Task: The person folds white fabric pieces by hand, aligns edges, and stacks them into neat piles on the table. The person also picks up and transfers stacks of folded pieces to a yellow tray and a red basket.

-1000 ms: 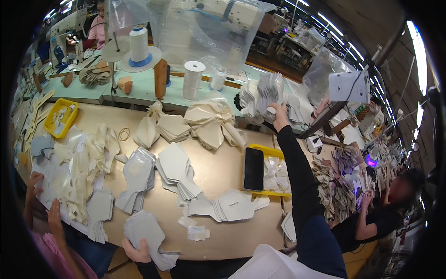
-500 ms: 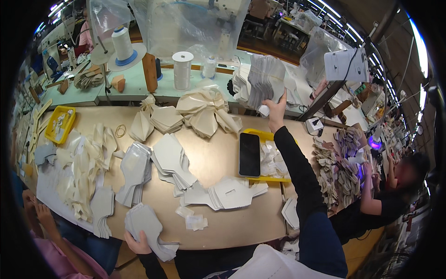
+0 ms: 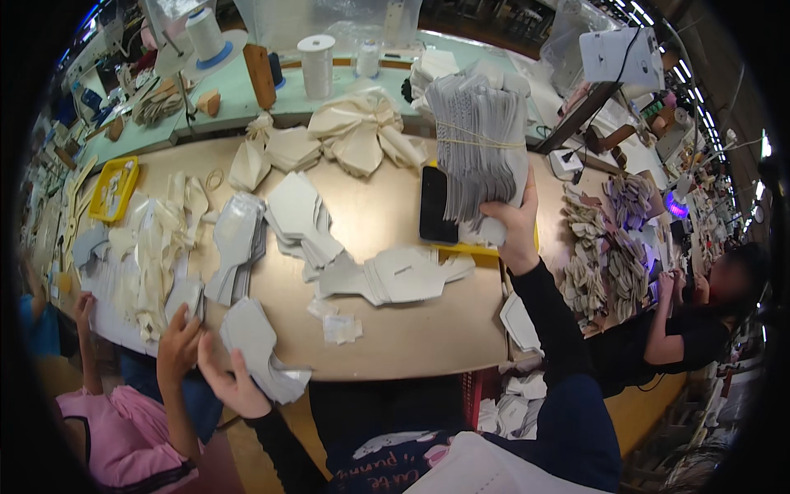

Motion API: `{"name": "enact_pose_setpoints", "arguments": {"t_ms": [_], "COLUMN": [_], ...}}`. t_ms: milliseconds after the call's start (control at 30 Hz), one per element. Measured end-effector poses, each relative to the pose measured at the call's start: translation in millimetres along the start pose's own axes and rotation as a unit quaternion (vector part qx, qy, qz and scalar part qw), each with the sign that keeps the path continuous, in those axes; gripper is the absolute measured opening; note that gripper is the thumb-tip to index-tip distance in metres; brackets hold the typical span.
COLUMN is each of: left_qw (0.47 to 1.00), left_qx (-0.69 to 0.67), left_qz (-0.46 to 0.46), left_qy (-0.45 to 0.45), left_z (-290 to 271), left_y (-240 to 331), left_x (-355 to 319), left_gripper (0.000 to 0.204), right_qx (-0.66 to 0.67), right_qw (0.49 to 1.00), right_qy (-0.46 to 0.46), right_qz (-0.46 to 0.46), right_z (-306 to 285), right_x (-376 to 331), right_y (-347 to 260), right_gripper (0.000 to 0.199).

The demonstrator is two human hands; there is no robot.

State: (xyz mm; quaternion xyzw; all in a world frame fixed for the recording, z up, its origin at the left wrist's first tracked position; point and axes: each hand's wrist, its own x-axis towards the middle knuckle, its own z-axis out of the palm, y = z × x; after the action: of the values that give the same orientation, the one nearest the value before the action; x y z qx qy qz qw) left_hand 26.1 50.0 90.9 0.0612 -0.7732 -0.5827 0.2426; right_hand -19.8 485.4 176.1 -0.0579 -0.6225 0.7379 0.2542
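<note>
Right hand (image 3: pixel 508 230): clenched on a thick bundle of grey cut pieces (image 3: pixel 481 136), banded with elastic, held upright above the yellow tray (image 3: pixel 477 247).
Left hand (image 3: pixel 234 383): open, fingers touching one flat stack of grey pieces (image 3: pixel 259 346) at the near worktop (image 3: pixel 411 329) edge.
Step in hand: judged as carrying the bundle toward the near work area.
Next move calls for: a bare spot on the worktop and a level set-down, so the band keeps the pieces together.
Count: one banded bundle; one black phone (image 3: pixel 434 204); two yellow trays, the second far left (image 3: pixel 113 188); three thread cones in view at the back, one of them white (image 3: pixel 317 66).
Other person's hand (image 3: pixel 177 350): raised just left of the left hand.
</note>
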Motion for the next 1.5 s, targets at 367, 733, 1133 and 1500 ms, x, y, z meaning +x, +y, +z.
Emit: {"name": "enact_pose_setpoints", "arguments": {"t_ms": [367, 733, 1133, 1500], "left_qw": [0.767, 0.742, 0.753, 0.660], "left_qx": [-0.451, -0.452, -0.417, -0.432], "left_qz": [-0.227, -0.288, -0.235, -0.413], "left_qy": [-0.395, -0.402, -0.451, -0.456], "left_z": [153.2, 117.4, 104.4, 100.5], "left_y": [91.6, 84.6, 66.4, 62.6], "left_x": [-51.0, -70.1, -67.6, -68.6], "left_gripper": [0.112, 0.099, 0.111, 0.080], "right_qx": [0.075, 0.148, 0.213, 0.487], "right_qw": [0.958, 0.915, 0.868, 0.715], "right_qy": [-0.044, -0.052, -0.081, -0.076], "right_qz": [0.275, 0.371, 0.442, 0.496], "right_z": [41.7, 20.7, -2.8, -0.1], "right_x": [-151.4, -169.1, -171.0, -160.5], "right_y": [-31.5, -48.5, -45.9, -62.7], "right_gripper": [0.089, 0.075, 0.071, 0.058]}}
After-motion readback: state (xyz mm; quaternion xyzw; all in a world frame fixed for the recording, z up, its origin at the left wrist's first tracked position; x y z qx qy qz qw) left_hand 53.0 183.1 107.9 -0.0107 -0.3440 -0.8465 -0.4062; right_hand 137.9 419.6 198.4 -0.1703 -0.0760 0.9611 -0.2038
